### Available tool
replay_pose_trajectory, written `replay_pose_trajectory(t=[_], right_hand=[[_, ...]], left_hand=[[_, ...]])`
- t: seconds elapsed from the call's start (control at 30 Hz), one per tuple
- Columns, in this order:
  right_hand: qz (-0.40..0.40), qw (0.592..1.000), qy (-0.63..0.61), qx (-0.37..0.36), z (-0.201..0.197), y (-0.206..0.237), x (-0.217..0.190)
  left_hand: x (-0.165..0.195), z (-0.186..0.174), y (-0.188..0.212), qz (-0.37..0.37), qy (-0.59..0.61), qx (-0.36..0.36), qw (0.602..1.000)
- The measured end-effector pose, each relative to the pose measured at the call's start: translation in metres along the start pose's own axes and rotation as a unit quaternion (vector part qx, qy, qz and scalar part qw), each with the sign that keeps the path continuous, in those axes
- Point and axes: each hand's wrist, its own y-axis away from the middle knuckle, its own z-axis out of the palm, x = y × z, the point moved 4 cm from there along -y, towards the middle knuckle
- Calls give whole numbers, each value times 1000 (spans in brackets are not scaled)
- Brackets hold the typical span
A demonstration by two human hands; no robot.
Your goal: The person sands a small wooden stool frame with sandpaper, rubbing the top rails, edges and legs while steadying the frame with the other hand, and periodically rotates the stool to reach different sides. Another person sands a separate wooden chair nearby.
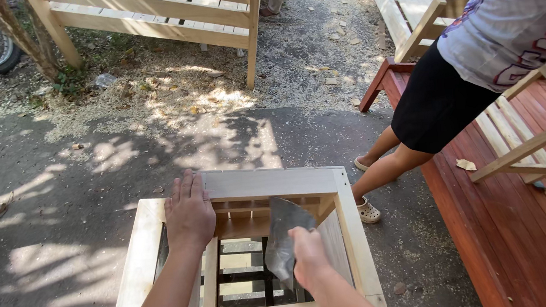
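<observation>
On the sawdust-strewn pavement stands a bare wooden frame (269, 183). The left hand (189, 212) lies flat on its top rail, fingers released and spread. The right hand (308, 258) has its fingers clenched around a grey sheet of sandpaper (284, 234), held inside the frame's opening. A person in black shorts (438, 105) stands beside a red bench (519, 231).

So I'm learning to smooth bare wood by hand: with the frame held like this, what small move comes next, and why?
Probably lower the metal scraper blade onto an inner face of the pale wooden frame and draw it along. The right hand holds the blade inside the opening, apparently not yet against the wood, while the left hand lies flat on a rail, bracing the frame.
</observation>
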Motion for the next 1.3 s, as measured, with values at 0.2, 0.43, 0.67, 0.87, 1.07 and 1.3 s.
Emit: replay_pose_trajectory(t=[0.2,0.43,0.67,0.87,1.07,1.3], right_hand=[[29,957,-279,77,-51,-75,-14],[46,933,-347,87,-59,-97,-12],[20,955,-290,66,-23,-132,-99],[98,940,-327,-2,117,-102,-22],[72,944,-321,25,12,-102,-89],[71,933,-351,40,115,-106,-17]], left_hand=[[3,1,0,11,-4,7,1000],[9,2,1,20,19,13,1000],[17,-3,4,21,48,-12,999],[13,-5,3,19,64,-25,997],[12,-2,3,27,80,-24,996],[18,-2,5,34,40,-15,999]])
